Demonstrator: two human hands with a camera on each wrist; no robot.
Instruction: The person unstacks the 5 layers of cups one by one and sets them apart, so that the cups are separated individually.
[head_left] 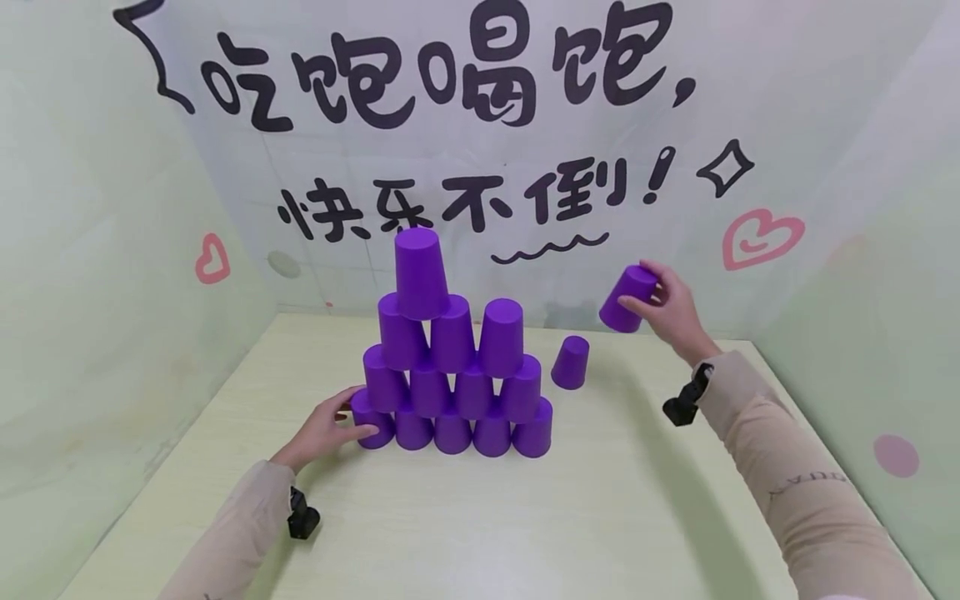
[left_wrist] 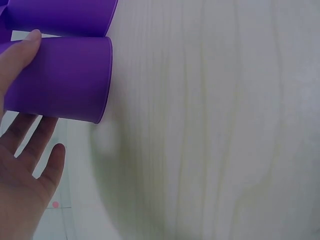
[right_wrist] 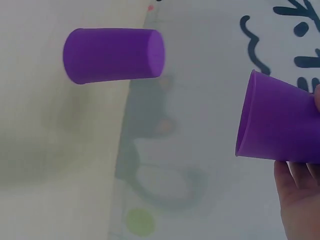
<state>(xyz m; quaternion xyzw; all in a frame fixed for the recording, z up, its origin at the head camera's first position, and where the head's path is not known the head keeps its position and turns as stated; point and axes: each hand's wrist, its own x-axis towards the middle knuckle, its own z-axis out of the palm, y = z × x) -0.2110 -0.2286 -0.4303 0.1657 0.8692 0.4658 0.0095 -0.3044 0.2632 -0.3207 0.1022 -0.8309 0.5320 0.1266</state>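
Note:
Upside-down purple cups stand in a stepped pyramid (head_left: pixel 452 429) on the table. Its lower two rows have several cups each, the third row has three, and a single top cup (head_left: pixel 420 275) sits over that row's left pair. My left hand (head_left: pixel 324 433) is around the bottom row's leftmost cup (left_wrist: pixel 60 77), thumb on one side and fingers on the other. Off to the right, my right hand (head_left: pixel 671 308) grips another purple cup (right_wrist: pixel 280 120) in the air, mouth down and slightly tilted. Below and left of it, a lone cup (head_left: pixel 572 363) stands upside down on the table.
The pale wood-grain table (head_left: pixel 465 525) meets a printed back wall (head_left: pixel 420 158) with large black characters just behind the cups. Side walls (head_left: pixel 862 350) close in both edges. A small black wrist camera (head_left: pixel 682 404) is strapped at each sleeve.

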